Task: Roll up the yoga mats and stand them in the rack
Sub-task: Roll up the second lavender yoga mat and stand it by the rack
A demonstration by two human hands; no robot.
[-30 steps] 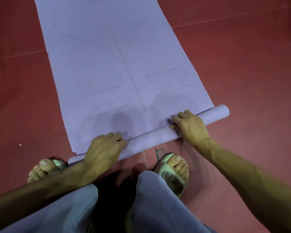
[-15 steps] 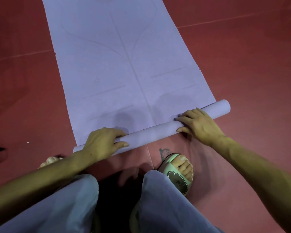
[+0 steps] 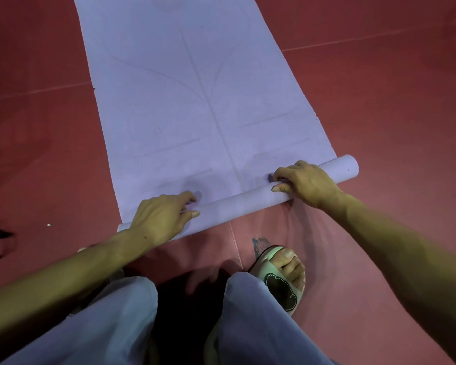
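Risk: roll telescopes. Lavender yoga mat (image 3: 195, 101) lies on red floor (image 3: 379, 101), rolled end under both hands, flat part ahead of fingers. Left hand (image 3: 159, 218) + right hand (image 3: 304, 184) curled over thin roll (image 3: 237, 204), thumbs on near side. Uneven push = cone, loose core. No rack in view.
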